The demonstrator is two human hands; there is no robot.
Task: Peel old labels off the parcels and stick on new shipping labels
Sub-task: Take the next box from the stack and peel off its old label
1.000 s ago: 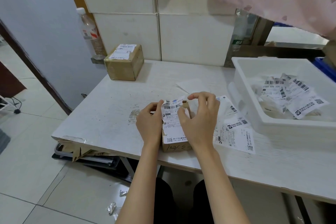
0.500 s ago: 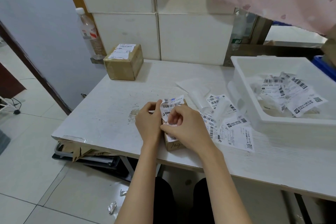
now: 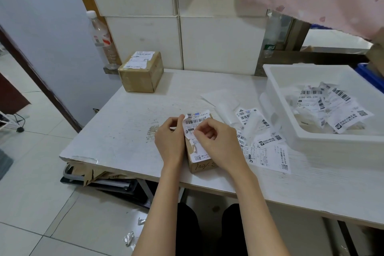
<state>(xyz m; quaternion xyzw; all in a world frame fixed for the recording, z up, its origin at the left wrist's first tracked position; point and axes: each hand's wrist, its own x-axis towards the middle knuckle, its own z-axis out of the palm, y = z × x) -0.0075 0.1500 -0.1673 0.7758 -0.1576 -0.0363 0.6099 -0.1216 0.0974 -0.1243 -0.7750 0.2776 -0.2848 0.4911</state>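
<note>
A small brown cardboard parcel (image 3: 200, 165) lies near the table's front edge. Its white barcoded label (image 3: 196, 119) is partly lifted and torn along the left side. My left hand (image 3: 169, 141) holds the parcel's left side, thumb at the label's upper left corner. My right hand (image 3: 218, 143) pinches the label's torn edge near its middle with curled fingers. A second brown parcel (image 3: 141, 75) with a label on top stands at the table's back left. Loose shipping labels (image 3: 268, 149) and backing strips lie just right of my hands.
A white plastic bin (image 3: 311, 141) holding peeled labels sits at the right. A plastic bottle (image 3: 101, 37) stands on a ledge behind the far parcel. Tiled wall at the back, pink cloth hangs above. The worn white table (image 3: 116, 131) ends left; flattened cardboard lies beneath.
My right hand came down from the label's top edge to its middle left and pinched it. The label's left side has torn and lifted a little more. The left hand stayed.
</note>
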